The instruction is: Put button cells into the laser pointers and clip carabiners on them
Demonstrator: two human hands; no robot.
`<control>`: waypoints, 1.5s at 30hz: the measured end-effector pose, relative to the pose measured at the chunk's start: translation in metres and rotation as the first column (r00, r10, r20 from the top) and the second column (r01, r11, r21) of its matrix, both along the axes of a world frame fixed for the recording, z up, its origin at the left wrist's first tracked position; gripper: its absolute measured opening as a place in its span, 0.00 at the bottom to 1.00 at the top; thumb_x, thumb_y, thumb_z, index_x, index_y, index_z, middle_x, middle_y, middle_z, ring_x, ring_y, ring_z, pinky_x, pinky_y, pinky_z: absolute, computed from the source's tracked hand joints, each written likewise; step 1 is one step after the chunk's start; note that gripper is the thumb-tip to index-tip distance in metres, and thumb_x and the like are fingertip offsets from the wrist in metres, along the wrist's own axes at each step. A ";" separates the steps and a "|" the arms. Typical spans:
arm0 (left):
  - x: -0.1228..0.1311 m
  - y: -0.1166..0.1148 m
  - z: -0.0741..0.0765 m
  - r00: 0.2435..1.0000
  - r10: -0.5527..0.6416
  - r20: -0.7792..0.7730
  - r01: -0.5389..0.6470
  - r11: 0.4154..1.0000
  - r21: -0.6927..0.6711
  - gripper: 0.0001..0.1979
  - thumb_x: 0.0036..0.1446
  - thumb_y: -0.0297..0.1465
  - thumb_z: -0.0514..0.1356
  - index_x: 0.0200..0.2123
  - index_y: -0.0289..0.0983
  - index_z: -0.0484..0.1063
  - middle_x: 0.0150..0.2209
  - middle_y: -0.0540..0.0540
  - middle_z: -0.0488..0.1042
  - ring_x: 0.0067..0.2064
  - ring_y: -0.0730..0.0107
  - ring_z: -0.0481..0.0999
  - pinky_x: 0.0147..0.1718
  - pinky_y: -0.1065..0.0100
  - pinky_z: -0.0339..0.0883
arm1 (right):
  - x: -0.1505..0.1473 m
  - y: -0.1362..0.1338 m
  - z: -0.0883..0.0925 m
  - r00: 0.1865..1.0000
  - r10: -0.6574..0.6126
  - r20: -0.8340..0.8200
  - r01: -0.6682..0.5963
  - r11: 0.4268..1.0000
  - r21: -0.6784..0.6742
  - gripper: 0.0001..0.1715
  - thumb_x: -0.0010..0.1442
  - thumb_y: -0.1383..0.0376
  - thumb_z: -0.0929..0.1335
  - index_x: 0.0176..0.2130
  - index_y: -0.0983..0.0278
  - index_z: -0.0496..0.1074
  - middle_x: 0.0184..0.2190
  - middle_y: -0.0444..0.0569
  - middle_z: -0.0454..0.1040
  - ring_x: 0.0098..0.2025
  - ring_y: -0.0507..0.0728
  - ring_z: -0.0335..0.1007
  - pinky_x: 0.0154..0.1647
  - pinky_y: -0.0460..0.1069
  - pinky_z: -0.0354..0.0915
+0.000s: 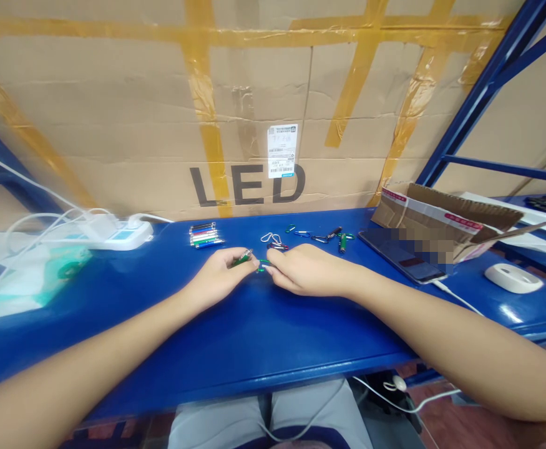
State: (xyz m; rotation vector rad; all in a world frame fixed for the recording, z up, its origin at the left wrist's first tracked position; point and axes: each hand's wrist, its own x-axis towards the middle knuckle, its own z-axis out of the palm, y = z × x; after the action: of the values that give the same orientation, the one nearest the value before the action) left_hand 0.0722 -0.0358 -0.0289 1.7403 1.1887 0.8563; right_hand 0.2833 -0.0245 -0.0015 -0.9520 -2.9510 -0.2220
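My left hand [214, 274] is closed around a small green metal cylinder [243, 256], like a mini flashlight, whose end shows above the thumb. My right hand [307, 269] pinches a green carabiner [262, 265] that spans the narrow gap between both hands; its far part is hidden by the fingers. Just behind the right hand lie a silver carabiner [271, 237] and a dark red one [279, 247]. Further right are a green carabiner [290, 229], a blue carabiner [302, 234], a black cylinder [334, 233] and another green cylinder [342, 243].
Several slim coloured pen-like sticks [206, 236] lie stacked in a row at the back. On the left are a white power strip [127, 237] and a plastic packet [34, 284]. A phone [401, 255], an open cardboard box [445, 218] and a white mouse [513, 278] occupy the right.
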 end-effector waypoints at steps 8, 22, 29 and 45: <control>0.004 -0.006 0.003 0.995 -0.099 0.020 0.099 0.995 -0.015 0.15 0.62 0.41 0.57 0.31 0.35 0.68 0.25 0.55 0.60 0.26 0.76 0.55 0.24 0.70 0.49 | -0.004 0.004 -0.003 0.993 -0.070 -0.092 0.074 0.996 0.043 0.14 0.72 0.61 0.56 0.44 0.67 0.65 0.31 0.53 0.78 0.27 0.57 0.71 0.26 0.49 0.45; 0.008 -0.011 -0.006 0.947 -0.281 0.158 0.294 0.953 -0.073 0.18 0.67 0.47 0.51 0.35 0.37 0.64 0.27 0.52 0.69 0.27 0.74 0.67 0.29 0.69 0.63 | -0.006 0.000 -0.002 0.978 -0.134 -0.161 0.146 0.987 0.065 0.13 0.71 0.62 0.55 0.43 0.67 0.62 0.31 0.54 0.79 0.30 0.59 0.74 0.26 0.49 0.49; 0.009 -0.008 -0.007 0.932 -0.293 0.212 0.323 0.939 -0.123 0.17 0.69 0.45 0.50 0.38 0.37 0.65 0.28 0.49 0.76 0.26 0.75 0.72 0.28 0.71 0.62 | -0.005 0.002 -0.003 0.981 -0.116 -0.159 0.132 0.986 0.098 0.14 0.72 0.62 0.54 0.44 0.68 0.62 0.31 0.55 0.78 0.29 0.59 0.74 0.26 0.49 0.49; 0.009 -0.004 -0.001 0.946 -0.071 0.315 0.151 0.960 -0.236 0.20 0.60 0.48 0.60 0.37 0.36 0.67 0.32 0.47 0.76 0.27 0.75 0.71 0.27 0.71 0.65 | -0.002 0.002 -0.002 0.966 -0.165 -0.197 0.165 0.986 -0.016 0.14 0.73 0.60 0.54 0.45 0.66 0.61 0.33 0.53 0.78 0.30 0.59 0.74 0.26 0.48 0.50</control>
State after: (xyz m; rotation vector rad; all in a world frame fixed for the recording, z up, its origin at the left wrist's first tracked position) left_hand 0.0812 -0.0399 -0.0296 1.3931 0.9398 0.8266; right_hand 0.2815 -0.0222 -0.0031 -1.1491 -2.6946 -0.1242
